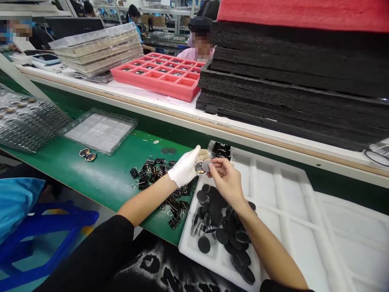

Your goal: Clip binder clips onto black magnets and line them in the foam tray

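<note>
Case (199, 167) lies gripped in the left hand (187, 164), clips (156, 172) beneath that wrist; the right hand (228, 178) pinches a disc (206, 165) across the case's edge, black discs (215, 213) beneath; holding both by their rims should likely keep faces clean

Bright, even, cool light floods this workshop, apparently from overhead, the lamps themselves out of shot! A pale sheen spreads across the green tabletop (114, 178), and glints dance along the clear plastic tray (99, 130). The white glove (185, 165) runs close to washed out, detail fading, while the black foam stack (291, 67) swallows light into deep shadow. Dimmer down by the blue stool (65, 235)! The far background goes soft, blocky pixelation masks patches there, and wide-angle stretch pulls at the frame's edges.
</note>
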